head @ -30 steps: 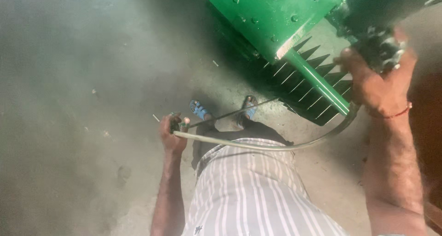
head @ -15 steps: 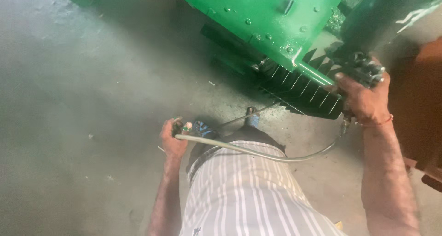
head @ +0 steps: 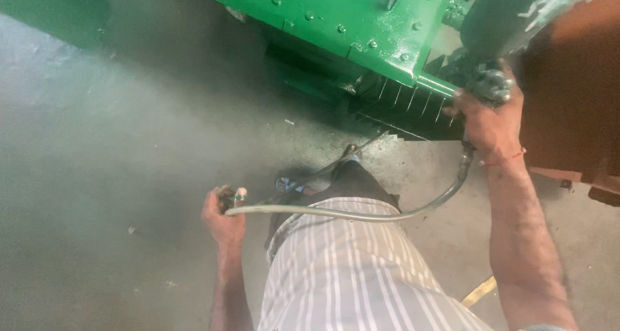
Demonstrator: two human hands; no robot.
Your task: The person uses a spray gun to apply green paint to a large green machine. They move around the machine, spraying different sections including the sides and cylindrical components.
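**Spray gun at the green machine, hose held out to the side**

The right hand (head: 489, 121) is closed around a paint-covered spray gun (head: 487, 85) and holds it up against the edge of the green machine (head: 349, 14). The gun is almost fully hidden by the fingers, so its exact direction is hard to tell; it seems to point up and away from the person, toward the dark comb-like teeth (head: 413, 108) under the green panel.

The left hand (head: 225, 218) is closed on the other part of the grey hose (head: 361, 215), low and well apart from the machine. The hose has its long axis from left to right: it goes from the left hand across the striped shirt (head: 349, 273), then bends up to the right hand.

So the right hand is at the machine, and the left one is far from it, over the grey concrete floor (head: 97, 176).
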